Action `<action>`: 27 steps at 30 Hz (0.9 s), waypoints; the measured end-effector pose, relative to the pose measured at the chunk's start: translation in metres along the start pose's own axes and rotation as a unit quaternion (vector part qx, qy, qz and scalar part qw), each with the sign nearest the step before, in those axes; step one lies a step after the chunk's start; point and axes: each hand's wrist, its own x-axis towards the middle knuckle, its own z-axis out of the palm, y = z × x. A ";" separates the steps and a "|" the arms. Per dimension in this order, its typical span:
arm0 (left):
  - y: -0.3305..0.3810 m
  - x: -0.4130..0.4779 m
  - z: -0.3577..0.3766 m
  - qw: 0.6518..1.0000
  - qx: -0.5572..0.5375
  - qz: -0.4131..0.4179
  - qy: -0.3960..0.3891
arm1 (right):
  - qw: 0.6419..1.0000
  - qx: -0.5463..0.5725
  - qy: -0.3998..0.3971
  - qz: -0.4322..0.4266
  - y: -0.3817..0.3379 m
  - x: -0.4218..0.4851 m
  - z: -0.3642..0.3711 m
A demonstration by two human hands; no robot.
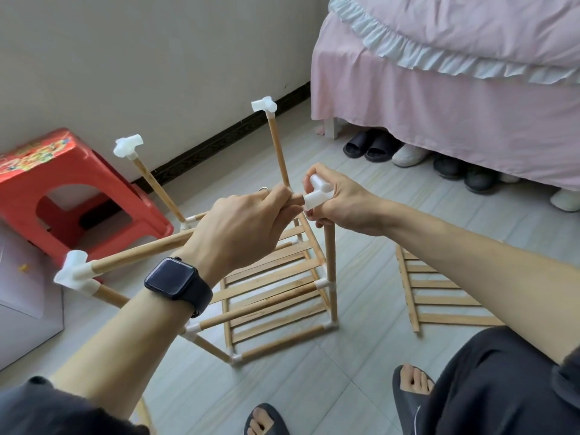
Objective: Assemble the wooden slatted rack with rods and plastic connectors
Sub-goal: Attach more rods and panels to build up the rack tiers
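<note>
both hands meet above the frame: my left hand (241,227) is curled tight around a wooden rod (147,249), whose tip touches the white connector (317,193) that my right hand (342,205) grips with bent fingers. just below them stands the slatted rack (276,277). a loose slat panel (445,296) lies under my right forearm, and a red stool (62,189) sits left of the left hand.

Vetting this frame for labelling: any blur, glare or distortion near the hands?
Head view: soft daylight, no glare; left hand gripping the rod and right hand holding the white connector are sharp; the near-left connector looks soft; wide-angle stretch shows on the forearms at the bottom edge.
</note>
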 end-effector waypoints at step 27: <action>0.012 0.005 0.004 0.995 0.075 -0.057 -0.034 | 0.972 -0.019 0.235 -0.003 0.003 -0.001 0.030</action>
